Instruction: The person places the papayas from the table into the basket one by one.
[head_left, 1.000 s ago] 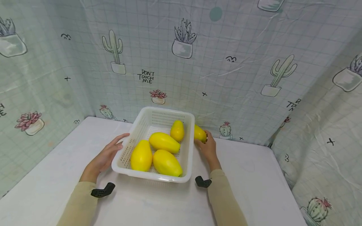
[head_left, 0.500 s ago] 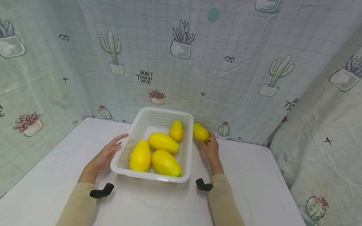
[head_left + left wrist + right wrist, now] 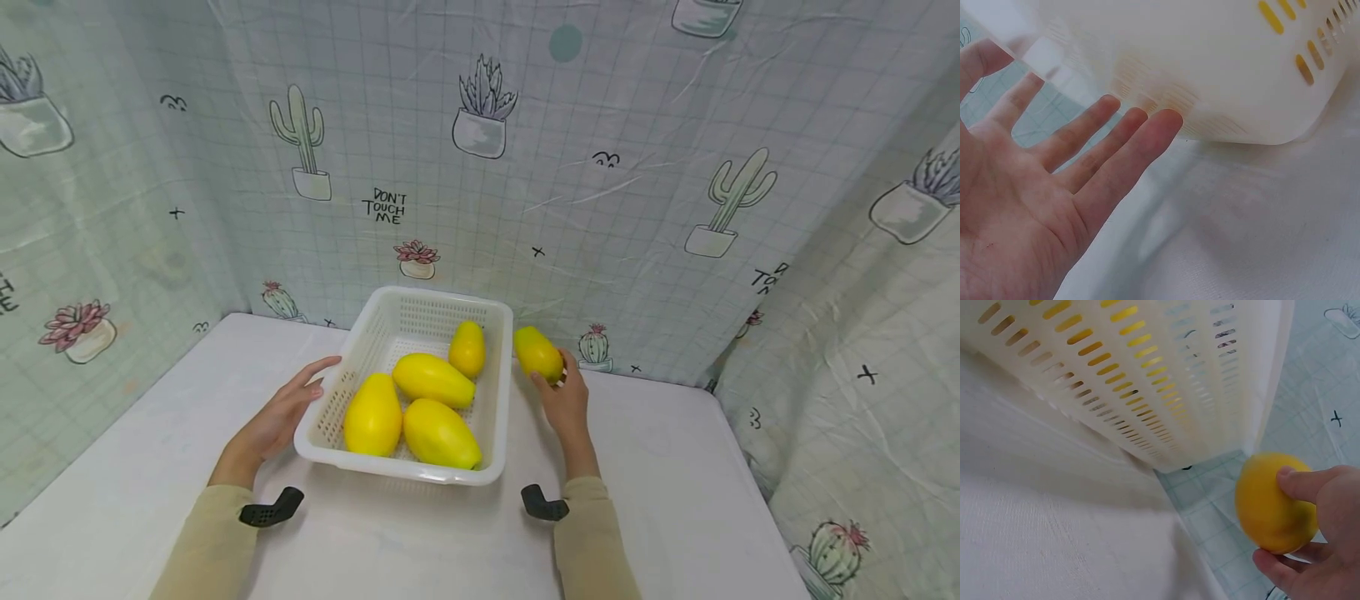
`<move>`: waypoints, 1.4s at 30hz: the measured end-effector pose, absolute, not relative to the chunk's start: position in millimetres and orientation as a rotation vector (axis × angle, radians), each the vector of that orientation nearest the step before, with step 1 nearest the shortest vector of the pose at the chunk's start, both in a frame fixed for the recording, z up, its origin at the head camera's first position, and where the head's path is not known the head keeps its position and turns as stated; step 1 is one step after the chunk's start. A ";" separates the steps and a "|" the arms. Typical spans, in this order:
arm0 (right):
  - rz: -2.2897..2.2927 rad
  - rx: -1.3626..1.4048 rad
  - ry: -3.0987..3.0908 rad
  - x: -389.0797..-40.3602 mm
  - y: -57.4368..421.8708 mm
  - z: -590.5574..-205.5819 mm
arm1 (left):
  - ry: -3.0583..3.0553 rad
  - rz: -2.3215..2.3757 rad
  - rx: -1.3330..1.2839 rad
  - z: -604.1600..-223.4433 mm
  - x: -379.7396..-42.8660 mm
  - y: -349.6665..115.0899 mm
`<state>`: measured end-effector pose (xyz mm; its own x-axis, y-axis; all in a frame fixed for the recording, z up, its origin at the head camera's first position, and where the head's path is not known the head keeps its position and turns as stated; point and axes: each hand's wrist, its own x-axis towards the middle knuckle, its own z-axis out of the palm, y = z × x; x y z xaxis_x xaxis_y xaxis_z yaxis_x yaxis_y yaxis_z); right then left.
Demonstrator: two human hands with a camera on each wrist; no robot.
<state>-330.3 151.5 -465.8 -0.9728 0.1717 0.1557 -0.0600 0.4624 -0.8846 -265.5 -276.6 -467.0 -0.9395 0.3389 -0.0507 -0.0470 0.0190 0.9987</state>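
Observation:
A white slotted plastic basket point(image 3: 506, 408) stands tilted on the table, with several yellow papayas inside, among them a papaya point(image 3: 433, 379) lying across the middle. At the basket's left side, my left hand point(image 3: 279, 418) touches the wall and rim with extended fingers; the left wrist view shows its fingertips against the smooth plastic wall point(image 3: 1235, 94). Just outside the right rim, another yellow papaya point(image 3: 537, 353) is held by my right hand point(image 3: 567, 402). In the right wrist view, thumb and fingers grip this papaya point(image 3: 1269, 506) from both sides, hiding part of it.
A white-covered table point(image 3: 652, 467) extends to both sides of the basket. Behind it hangs a pale curtain point(image 3: 540, 208) printed with cacti, which also runs along the left and right. A black wrist mount point(image 3: 544, 503) sits on each sleeve.
My right hand has drawn the papaya out from behind the basket's right rim, moving right and slightly toward me, so more of it shows. The left hand and basket have stayed put.

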 end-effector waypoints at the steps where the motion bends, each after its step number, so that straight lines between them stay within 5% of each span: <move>1: 1.517 -0.087 -2.484 -329.1 151.9 -464.5 | 2.025 2.002 0.301 -467.2 -265.4 -276.5; 42: 1.612 0.122 -2.326 -308.4 141.4 -430.4 | 2.089 1.982 0.269 -471.6 -269.5 -279.0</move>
<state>-308.4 141.4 -430.4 -0.9489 0.1041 0.2980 -0.2425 0.3640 -0.8993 -269.5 -279.0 -471.6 -0.9520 0.3015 -0.0528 -0.0368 0.0584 0.9976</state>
